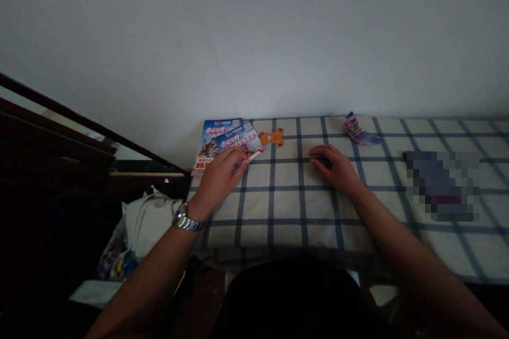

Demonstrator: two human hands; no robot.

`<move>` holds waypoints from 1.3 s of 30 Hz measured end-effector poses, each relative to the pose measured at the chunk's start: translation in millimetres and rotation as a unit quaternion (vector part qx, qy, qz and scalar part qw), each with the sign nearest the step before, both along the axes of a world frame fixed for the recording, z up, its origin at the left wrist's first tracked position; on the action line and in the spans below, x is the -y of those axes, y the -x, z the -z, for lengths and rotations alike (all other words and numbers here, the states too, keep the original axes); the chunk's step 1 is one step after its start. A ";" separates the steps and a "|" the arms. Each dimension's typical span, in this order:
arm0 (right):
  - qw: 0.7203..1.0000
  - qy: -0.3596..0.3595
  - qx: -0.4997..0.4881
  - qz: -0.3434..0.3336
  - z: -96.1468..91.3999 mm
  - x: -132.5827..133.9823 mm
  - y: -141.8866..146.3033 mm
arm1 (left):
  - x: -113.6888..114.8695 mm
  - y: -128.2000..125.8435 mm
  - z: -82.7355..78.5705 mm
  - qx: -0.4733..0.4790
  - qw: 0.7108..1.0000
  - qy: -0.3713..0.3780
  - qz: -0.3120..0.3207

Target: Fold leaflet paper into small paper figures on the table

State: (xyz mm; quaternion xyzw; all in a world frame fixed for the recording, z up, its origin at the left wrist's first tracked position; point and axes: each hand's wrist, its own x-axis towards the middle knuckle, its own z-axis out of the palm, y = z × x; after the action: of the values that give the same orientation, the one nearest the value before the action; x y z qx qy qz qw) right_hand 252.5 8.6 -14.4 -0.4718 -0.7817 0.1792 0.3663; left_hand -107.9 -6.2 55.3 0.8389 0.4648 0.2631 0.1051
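Two printed flyers lie overlapped at the left of a checked cloth (pixel 286 196). My left hand (pixel 226 169), with a metal watch (pixel 185 218) on its wrist, covers the lower part of the upper flyer (pixel 238 140). Its thumb and fingers close at that flyer's lower edge, though the fingertips are partly hidden. The under flyer (pixel 209 135) shows to the left. Just past the upper flyer's right end is an orange bear-shaped piece (pixel 272 138). On the cloth to the right rests my right hand (pixel 332 165), fingers bent, thumb apart from them, with dark shadow in the gap.
A crumpled colourful wrapper or paper (pixel 358 131) lies near the wall (pixel 302 37). Farther right is a pixelated dark object (pixel 437 185). Below the cloth's left edge sit a whitish bag (pixel 149 222) and dark furniture (pixel 47 169).
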 end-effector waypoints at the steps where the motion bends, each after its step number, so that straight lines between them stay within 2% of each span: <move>1: 1.000 -0.002 -0.006 0.005 -1.2 0.3 0.2 | -0.1 -8.9 1.0 0.002 1.000 -0.004 0.019; 5: 0.999 -0.016 -0.025 0.027 -4.3 1.1 0.2 | -1.6 -44.8 8.5 0.009 0.996 -0.009 0.088; 10: 0.998 -0.024 -0.034 0.045 -4.3 1.3 1.0 | -5.9 -83.1 25.7 0.002 0.985 0.008 0.171; 15: 0.999 -0.033 -0.002 0.012 -3.4 -0.5 1.6 | -8.1 -102.2 40.9 -0.052 0.981 -0.006 0.187; 21: 0.999 -0.028 0.026 -0.019 0.3 1.0 1.9 | -7.8 -101.6 44.9 -0.088 0.976 -0.022 0.196; 28: 0.996 -0.027 0.061 -0.056 2.3 4.4 2.7 | -8.4 -95.7 47.6 -0.079 0.975 -0.020 0.206; 34: 0.995 -0.026 0.074 -0.056 1.6 5.9 2.9 | -13.1 -78.7 42.2 -0.061 0.971 0.009 0.230; 39: 0.994 -0.025 0.086 -0.055 0.3 6.1 2.9 | -18.2 -63.8 42.9 -0.047 0.976 0.024 0.213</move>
State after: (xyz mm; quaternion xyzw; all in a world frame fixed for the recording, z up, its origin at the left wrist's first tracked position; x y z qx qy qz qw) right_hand 249.6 2.5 -14.8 -0.4322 -0.8395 0.1384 0.2988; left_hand -44.1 12.0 12.4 0.9274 0.2860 0.1837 0.1564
